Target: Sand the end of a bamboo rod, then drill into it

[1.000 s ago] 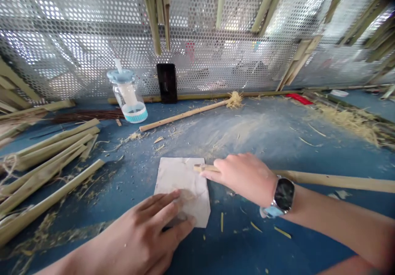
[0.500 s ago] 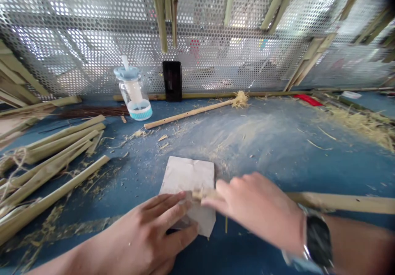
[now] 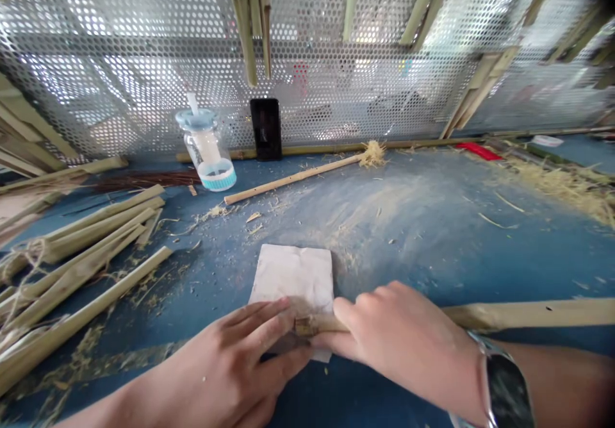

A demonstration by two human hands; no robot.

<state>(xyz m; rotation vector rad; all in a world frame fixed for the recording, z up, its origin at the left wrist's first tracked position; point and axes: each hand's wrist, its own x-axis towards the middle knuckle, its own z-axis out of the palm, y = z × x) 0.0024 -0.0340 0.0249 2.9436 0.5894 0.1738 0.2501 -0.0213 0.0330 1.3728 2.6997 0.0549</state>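
A pale, creased sheet of paper [image 3: 294, 271] lies on the blue tabletop in front of me. My left hand [image 3: 240, 357] holds its lower left part down, fingers stretched over it and thumb near the stick's tip. Across the sheet's lower part lies the end of a bamboo stick [image 3: 321, 322], just beside my left fingertips. Wrapped round that stick is my right hand [image 3: 394, 332], with a watch [image 3: 507, 383] on its wrist. To the right of the hand a thicker bamboo piece [image 3: 542, 312] extends out of view; whether it is the same stick is hidden.
Bundled bamboo strips [image 3: 96, 242] lie at left. Farther back are a clear jar with a straw [image 3: 211, 152], an upright phone [image 3: 266, 130] and a thin stick with a frayed tip [image 3: 298, 175]. Behind stands a perforated metal panel [image 3: 327, 88]. Shavings [image 3: 567, 188] lie right, near a red strip [image 3: 480, 151].
My right hand and the stick have shifted slightly down toward me. The sheet's lower edge shows less below the stick. My left hand stays almost in place.
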